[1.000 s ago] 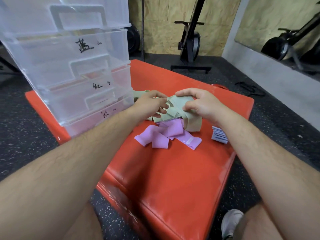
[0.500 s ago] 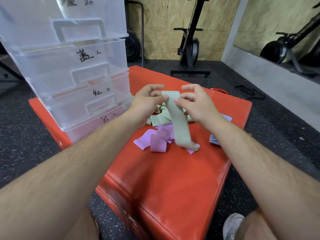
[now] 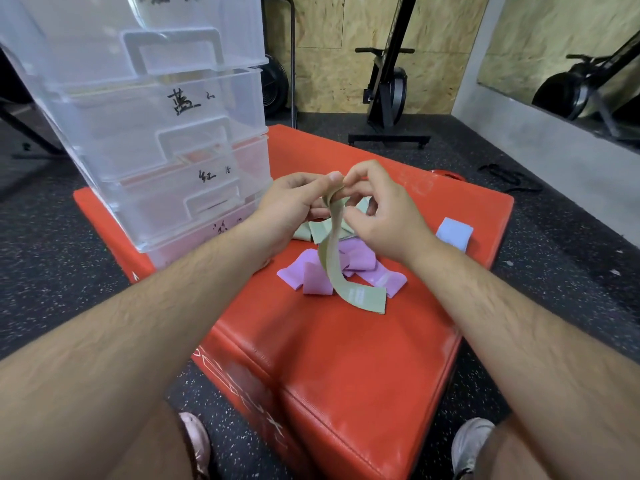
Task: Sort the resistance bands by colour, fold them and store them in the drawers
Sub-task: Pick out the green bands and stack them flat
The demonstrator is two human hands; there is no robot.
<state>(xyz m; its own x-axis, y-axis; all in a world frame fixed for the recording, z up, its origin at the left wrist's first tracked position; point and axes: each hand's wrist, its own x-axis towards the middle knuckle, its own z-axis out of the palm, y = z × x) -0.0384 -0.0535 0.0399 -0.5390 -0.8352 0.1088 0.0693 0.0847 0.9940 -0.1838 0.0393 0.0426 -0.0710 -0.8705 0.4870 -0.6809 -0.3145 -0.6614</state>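
Pad [image 3: 346, 358]: red, cushioned, fills the middle of the scene on a dark speckled floor [image 3: 52, 271]; all the task's things sit on its top
Drawers [image 3: 156, 140]: clear plastic stack at the far left of the pad; fronts pushed in, each with a handwritten mark; the lowest shows a pinkish tint, contents too unclear to name
Left hand [image 3: 294, 206]: raised over the far middle of the pad; thumb and forefinger pinch the top end of the green band [image 3: 330, 261]
Right hand [image 3: 384, 216]: close against the left one, fingertips nearly meeting; it pinches that same top end
Green band: hangs from the two hands in a limp curve; its near end, with a pale printed patch, rests on the pad and overlaps the purple bands [image 3: 311, 280]
Purple bands: loose crumpled heap just near of the hands; unfolded
Green heap [image 3: 317, 230]: a few more green bands below the hands, far of the purple ones; partly hidden
Blue stack [image 3: 453, 233]: small folded pile toward the right edge, apart from the rest
Handling: band looks light, soft and floppy, probably stretchy; nothing to break, but it will likely sag and twist; best pinched flat across its width at both ends, brought end to end, then pressed so the fold does not spring open
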